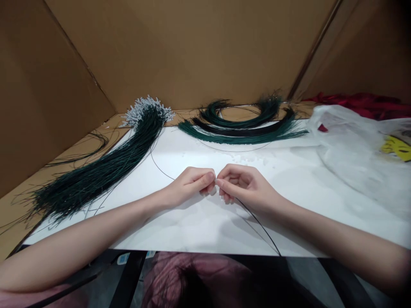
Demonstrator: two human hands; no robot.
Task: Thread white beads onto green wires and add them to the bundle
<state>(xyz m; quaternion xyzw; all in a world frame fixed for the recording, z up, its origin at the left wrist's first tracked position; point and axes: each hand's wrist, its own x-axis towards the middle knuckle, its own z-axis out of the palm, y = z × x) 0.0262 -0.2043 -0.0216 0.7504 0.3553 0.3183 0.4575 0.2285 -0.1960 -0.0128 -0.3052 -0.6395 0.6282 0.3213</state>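
Note:
My left hand (196, 182) and my right hand (240, 183) meet fingertip to fingertip over the white tabletop, both closed in a pinch. A tiny whitish bit (216, 181) shows between the fingertips; its kind is too small to tell. From under my right hand a thin dark wire (260, 223) runs down to the table's front edge. Another thin dark strand (160, 168) leads from behind my left wrist towards a large bundle of dark green wires (105, 171) with white-tipped ends (146, 109). What lies inside my left fingers is mostly hidden.
Curved bundles of dark green wire (240, 136) lie at the back of the white sheet (192, 235), with small white bits (253, 160) before them. Right are a translucent plastic bag (349, 149) and red cloth-like material (362, 105). Cardboard walls (192, 51) enclose the back.

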